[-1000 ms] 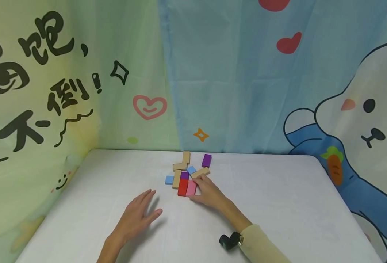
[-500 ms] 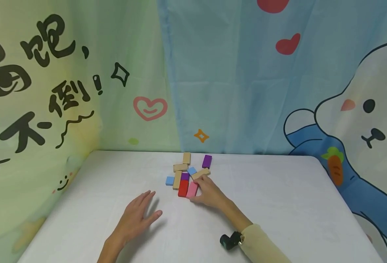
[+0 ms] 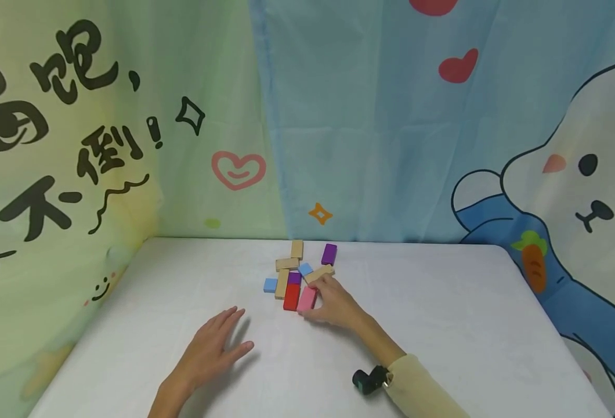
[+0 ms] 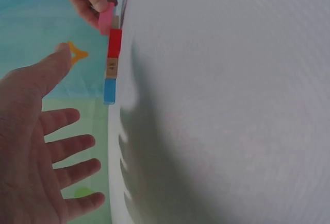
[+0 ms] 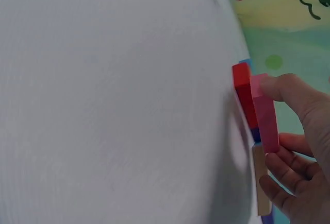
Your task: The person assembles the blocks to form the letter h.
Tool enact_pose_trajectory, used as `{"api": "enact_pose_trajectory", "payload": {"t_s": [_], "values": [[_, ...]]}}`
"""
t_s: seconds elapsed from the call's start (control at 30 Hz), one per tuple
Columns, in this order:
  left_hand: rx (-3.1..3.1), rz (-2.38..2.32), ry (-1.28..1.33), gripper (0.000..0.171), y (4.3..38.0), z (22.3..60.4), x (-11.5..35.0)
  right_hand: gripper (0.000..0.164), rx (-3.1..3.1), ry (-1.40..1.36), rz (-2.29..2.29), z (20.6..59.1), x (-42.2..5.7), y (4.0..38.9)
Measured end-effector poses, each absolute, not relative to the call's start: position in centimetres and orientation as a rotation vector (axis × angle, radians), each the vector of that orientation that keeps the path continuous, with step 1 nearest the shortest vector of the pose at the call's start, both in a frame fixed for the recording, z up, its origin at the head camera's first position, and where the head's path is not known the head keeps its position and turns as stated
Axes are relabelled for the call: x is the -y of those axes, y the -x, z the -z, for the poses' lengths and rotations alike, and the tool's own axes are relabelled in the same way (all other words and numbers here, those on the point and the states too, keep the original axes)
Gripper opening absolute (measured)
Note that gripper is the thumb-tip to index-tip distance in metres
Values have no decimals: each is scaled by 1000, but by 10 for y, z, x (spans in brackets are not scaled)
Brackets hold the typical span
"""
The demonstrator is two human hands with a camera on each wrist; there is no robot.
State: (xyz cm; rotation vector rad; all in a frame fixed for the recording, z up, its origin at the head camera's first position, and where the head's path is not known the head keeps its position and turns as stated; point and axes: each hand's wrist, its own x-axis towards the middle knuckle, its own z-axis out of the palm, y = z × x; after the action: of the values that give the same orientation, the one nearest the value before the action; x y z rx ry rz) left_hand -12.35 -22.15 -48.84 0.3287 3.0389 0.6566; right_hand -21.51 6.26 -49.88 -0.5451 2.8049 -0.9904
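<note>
My right hand pinches a pink block by its two ends, thumb at the near end and fingers at the far one. In the right wrist view the pink block looks raised a little off the table. Just left of it lies a red block, with a small purple block behind. A plain wooden block and a blue block lie farther left. My left hand hovers over the table in front of the blocks, fingers spread, holding nothing.
Behind the pink block are a slanted wooden block and a small blue block. More wooden blocks and a separate purple block lie toward the back edge. A printed curtain hangs behind the white table.
The pink block has shifted slightly right and tilted away from the red block, in my right hand's fingers. My left hand has drawn back slightly.
</note>
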Motion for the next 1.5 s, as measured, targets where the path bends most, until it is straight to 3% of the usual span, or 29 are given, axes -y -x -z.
{"api": "enact_pose_trajectory", "payload": {"t_s": [0.33,0.83,1.5], "values": [[-3060,-610,-379,66,116,484,238,61,-2752,740,1019,479,-36,204],[-3092,-742,-379,61,118,484,272,62,-2672,919,891,496,42,205],[-3140,-744,-623,52,140,495,282,63,-2620,903,810,499,84,198]]}}
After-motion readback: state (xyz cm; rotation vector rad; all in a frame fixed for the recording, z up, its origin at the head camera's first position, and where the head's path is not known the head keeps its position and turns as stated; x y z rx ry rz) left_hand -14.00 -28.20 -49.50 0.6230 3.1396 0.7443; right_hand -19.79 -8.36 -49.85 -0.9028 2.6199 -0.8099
